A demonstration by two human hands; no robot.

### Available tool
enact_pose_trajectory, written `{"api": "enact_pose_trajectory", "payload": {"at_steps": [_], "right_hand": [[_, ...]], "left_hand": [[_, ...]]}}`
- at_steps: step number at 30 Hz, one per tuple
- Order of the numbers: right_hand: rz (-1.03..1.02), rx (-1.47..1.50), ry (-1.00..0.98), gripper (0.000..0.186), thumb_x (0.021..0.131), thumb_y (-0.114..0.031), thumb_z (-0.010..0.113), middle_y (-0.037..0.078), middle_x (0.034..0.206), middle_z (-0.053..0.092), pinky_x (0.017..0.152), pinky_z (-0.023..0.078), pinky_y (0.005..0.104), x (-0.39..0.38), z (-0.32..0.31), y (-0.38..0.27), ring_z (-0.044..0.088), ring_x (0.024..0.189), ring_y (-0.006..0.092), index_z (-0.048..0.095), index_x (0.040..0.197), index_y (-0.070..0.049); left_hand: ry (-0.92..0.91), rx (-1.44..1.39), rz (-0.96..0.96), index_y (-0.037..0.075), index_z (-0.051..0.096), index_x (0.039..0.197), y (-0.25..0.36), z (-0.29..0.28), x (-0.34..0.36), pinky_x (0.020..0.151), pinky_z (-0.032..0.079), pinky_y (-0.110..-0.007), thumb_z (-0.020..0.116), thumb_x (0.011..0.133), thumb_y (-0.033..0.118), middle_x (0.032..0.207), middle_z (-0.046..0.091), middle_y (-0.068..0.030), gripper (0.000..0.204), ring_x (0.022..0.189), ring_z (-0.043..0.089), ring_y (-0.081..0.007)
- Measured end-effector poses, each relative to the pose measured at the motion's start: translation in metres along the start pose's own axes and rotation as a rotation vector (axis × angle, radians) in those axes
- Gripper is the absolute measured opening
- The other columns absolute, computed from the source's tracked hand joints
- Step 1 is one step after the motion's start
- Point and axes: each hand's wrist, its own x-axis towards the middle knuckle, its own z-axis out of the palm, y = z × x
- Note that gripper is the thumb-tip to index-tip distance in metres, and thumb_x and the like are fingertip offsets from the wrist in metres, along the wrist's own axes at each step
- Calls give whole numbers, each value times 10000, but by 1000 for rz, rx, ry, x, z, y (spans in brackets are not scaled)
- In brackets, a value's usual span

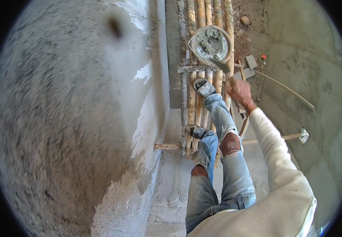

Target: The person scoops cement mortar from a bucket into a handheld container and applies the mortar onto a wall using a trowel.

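Observation:
My right hand (240, 91) is closed around the handle of a trowel (221, 65). Its grey blade reaches over the near right rim of a round bucket (229, 44). Wet grey mortar (210, 42) lies lumpy inside, and a thin wire handle hangs on the bucket's left side. The bucket stands on a platform of lashed bamboo poles (199, 108), just beyond my feet. My left hand is not in view.
A rough, partly plastered wall (68, 102) with pale patches rises close on my left. A crossbar (198, 68) spans the poles before the bucket. Right of the platform are grey blocks (251, 61), a brown pot-like piece (245, 20), a long stick (289, 90) and a horizontal pole (291, 137).

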Motion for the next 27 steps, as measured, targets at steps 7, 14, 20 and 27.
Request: {"api": "enact_pose_trajectory", "payload": {"at_steps": [7, 14, 20, 27], "right_hand": [[84, -166, -42, 232, 958, -194, 651, 279, 994, 797, 773, 632, 552, 179, 6, 34, 802, 896, 435, 744, 1048, -2], [190, 411, -74, 450, 1071, -370, 631, 265, 720, 711, 629, 581, 485, 135, 8, 12, 744, 633, 343, 777, 1114, 53], [322, 674, -322, 721, 1057, -530, 621, 187, 652, 648, 553, 543, 454, 140, 7, 16, 692, 606, 299, 680, 817, 147], [637, 395, -194, 663, 1052, -467, 613, 299, 760, 717, 672, 582, 531, 134, 15, 28, 780, 725, 363, 681, 893, 174]], "left_hand": [[-150, -247, 57, -39, 334, 1689, 163, -31, 11, 1226, 364, -749, 402, 1134, 659, 1734, 322, -414, 894, 1556, 363, -645], [-217, -321, 61, -44, 351, 1683, 203, -33, 19, 1222, 371, -745, 409, 1143, 639, 1731, 331, -410, 873, 1554, 368, -640], [-228, -329, 72, -48, 366, 1678, 197, -32, 18, 1218, 377, -742, 415, 1151, 622, 1728, 339, -407, 855, 1552, 372, -636], [-268, -357, 66, -53, 382, 1673, 205, -28, 13, 1213, 383, -739, 421, 1159, 605, 1725, 346, -404, 836, 1550, 376, -632]]}}
